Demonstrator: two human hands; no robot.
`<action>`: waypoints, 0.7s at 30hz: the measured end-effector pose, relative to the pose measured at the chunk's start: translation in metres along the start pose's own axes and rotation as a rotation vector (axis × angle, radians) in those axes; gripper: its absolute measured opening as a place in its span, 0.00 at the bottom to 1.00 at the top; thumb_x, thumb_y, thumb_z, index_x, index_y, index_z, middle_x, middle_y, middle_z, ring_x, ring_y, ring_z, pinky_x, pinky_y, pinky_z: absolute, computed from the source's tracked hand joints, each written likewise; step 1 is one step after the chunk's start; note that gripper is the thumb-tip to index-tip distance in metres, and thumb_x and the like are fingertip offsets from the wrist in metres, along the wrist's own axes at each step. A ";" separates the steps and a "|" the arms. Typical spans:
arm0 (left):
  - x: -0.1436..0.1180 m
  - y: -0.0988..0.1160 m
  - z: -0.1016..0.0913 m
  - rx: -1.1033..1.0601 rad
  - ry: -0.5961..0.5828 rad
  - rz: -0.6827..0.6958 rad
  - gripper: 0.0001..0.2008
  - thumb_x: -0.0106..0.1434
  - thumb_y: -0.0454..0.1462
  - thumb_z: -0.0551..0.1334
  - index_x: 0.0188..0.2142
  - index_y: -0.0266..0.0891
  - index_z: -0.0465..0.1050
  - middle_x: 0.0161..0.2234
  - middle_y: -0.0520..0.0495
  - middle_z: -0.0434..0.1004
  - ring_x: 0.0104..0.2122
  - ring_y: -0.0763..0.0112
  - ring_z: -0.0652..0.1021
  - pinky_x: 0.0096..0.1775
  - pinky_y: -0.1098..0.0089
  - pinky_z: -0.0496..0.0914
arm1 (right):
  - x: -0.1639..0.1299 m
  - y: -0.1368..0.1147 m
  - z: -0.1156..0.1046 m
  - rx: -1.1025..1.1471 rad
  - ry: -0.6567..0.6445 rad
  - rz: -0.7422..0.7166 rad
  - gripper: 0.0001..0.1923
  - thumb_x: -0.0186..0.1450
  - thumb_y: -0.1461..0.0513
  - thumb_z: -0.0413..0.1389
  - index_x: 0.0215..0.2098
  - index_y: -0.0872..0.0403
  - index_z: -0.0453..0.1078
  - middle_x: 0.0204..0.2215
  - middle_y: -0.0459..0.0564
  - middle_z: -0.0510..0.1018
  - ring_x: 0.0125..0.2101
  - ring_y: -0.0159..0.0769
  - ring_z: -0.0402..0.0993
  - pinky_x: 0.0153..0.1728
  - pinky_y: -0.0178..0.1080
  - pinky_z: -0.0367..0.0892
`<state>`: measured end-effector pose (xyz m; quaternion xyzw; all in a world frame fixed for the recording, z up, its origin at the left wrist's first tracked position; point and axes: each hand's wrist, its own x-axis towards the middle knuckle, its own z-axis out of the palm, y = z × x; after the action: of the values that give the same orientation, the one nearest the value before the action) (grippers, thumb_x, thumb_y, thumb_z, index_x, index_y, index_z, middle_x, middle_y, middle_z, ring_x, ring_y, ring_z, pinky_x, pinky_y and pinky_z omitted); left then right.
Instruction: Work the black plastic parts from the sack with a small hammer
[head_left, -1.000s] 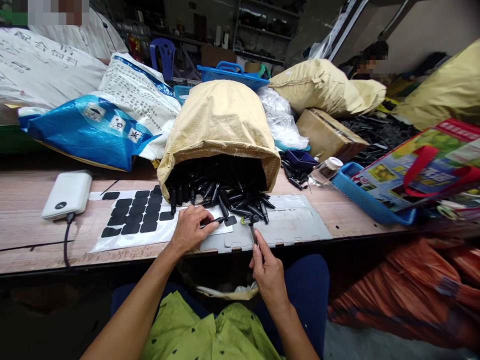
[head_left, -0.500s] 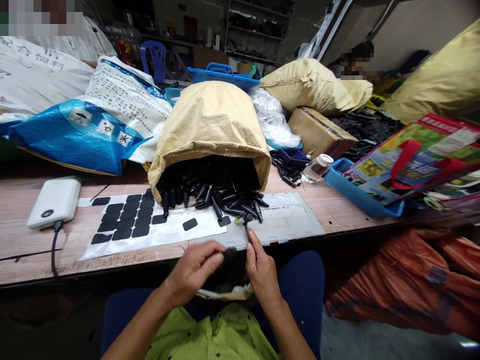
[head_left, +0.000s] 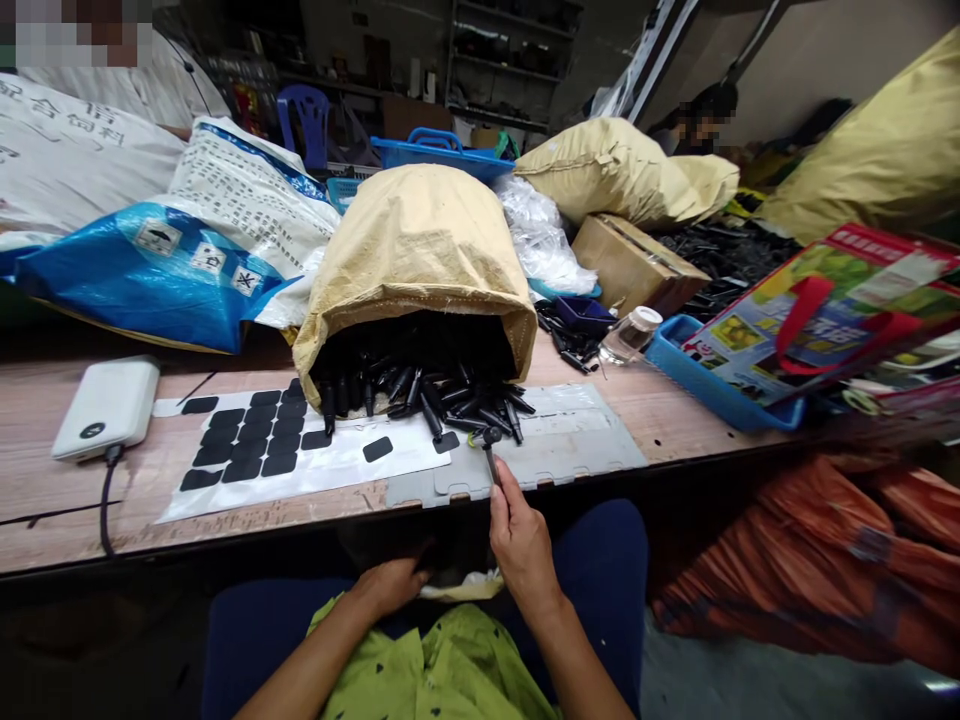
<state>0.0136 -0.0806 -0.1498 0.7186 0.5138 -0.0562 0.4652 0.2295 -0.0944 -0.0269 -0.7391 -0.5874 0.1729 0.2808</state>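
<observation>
My right hand [head_left: 523,535] is closed around the dark handle of a small hammer-like tool [head_left: 492,455]. The tool's head has a yellow-green end and rests at the front of several black pointed plastic pieces [head_left: 480,405]. These pieces spill from the mouth of a tan sack [head_left: 420,240] on the table. My left hand [head_left: 391,588] is low over my lap, at the opening of a pale-rimmed bag [head_left: 461,590] between my knees. Its fingertips are lost in the dark there, so whether they hold anything does not show.
A white sheet with black rounded stickers [head_left: 240,445] lies left of the tool, near a white power bank [head_left: 107,408] with a cable. A grey board [head_left: 585,440] lies under the tool. A clear jar [head_left: 630,335] and a blue basket [head_left: 720,380] stand to the right. A person sits behind.
My left hand has dropped from the table edge to the bag at my lap; the dark piece at its fingers is out of sight. My right hand stays on the tool.
</observation>
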 end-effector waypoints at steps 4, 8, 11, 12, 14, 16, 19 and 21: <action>-0.001 -0.007 0.011 0.123 -0.142 0.035 0.27 0.69 0.44 0.55 0.66 0.47 0.66 0.64 0.42 0.70 0.63 0.53 0.72 0.62 0.58 0.66 | 0.000 -0.001 -0.001 -0.004 -0.004 -0.004 0.27 0.76 0.55 0.43 0.69 0.50 0.63 0.40 0.54 0.86 0.40 0.43 0.85 0.46 0.38 0.75; -0.005 -0.003 0.009 0.151 -0.114 0.057 0.23 0.70 0.43 0.53 0.62 0.48 0.71 0.59 0.42 0.76 0.58 0.52 0.76 0.57 0.58 0.70 | 0.001 -0.002 -0.002 -0.007 -0.008 -0.003 0.27 0.76 0.55 0.42 0.69 0.49 0.63 0.41 0.54 0.86 0.40 0.43 0.85 0.44 0.37 0.75; -0.007 -0.002 0.008 0.171 -0.095 0.066 0.22 0.70 0.43 0.52 0.60 0.49 0.72 0.57 0.41 0.78 0.56 0.51 0.78 0.54 0.57 0.72 | 0.002 -0.001 -0.002 -0.005 -0.015 -0.001 0.27 0.76 0.54 0.42 0.70 0.50 0.63 0.42 0.55 0.85 0.40 0.44 0.85 0.43 0.37 0.75; -0.008 -0.001 0.008 0.177 -0.091 0.073 0.21 0.70 0.43 0.52 0.59 0.48 0.72 0.56 0.41 0.79 0.55 0.51 0.79 0.53 0.58 0.72 | 0.002 -0.001 -0.002 -0.002 -0.018 -0.002 0.27 0.76 0.54 0.42 0.70 0.50 0.63 0.41 0.55 0.86 0.40 0.44 0.85 0.43 0.38 0.75; -0.009 0.001 0.009 0.193 -0.073 0.087 0.20 0.70 0.42 0.51 0.56 0.47 0.74 0.53 0.40 0.80 0.53 0.51 0.79 0.51 0.58 0.73 | 0.002 0.000 -0.001 0.002 -0.019 0.002 0.27 0.76 0.54 0.41 0.70 0.50 0.63 0.39 0.55 0.86 0.39 0.45 0.85 0.41 0.38 0.75; -0.013 0.008 0.005 0.211 -0.043 0.114 0.19 0.70 0.41 0.52 0.55 0.46 0.75 0.52 0.39 0.80 0.52 0.51 0.80 0.51 0.59 0.72 | 0.002 0.000 -0.001 0.002 -0.016 0.009 0.27 0.76 0.53 0.42 0.69 0.50 0.63 0.37 0.54 0.86 0.38 0.45 0.85 0.39 0.37 0.75; -0.024 0.030 -0.011 0.244 -0.019 0.177 0.16 0.67 0.40 0.56 0.50 0.46 0.77 0.47 0.41 0.81 0.48 0.53 0.80 0.48 0.61 0.72 | 0.001 0.000 0.000 -0.004 -0.009 0.007 0.27 0.76 0.53 0.42 0.69 0.50 0.63 0.37 0.54 0.86 0.37 0.44 0.85 0.38 0.37 0.75; -0.036 0.052 -0.030 0.242 -0.020 0.242 0.13 0.63 0.41 0.60 0.45 0.46 0.79 0.44 0.43 0.82 0.45 0.54 0.81 0.46 0.62 0.71 | 0.001 0.000 0.000 -0.011 -0.008 0.007 0.27 0.76 0.53 0.41 0.70 0.50 0.63 0.37 0.54 0.86 0.36 0.44 0.85 0.37 0.37 0.75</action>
<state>0.0260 -0.0858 -0.0806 0.8253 0.4084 -0.0685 0.3839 0.2295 -0.0936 -0.0264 -0.7419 -0.5871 0.1735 0.2736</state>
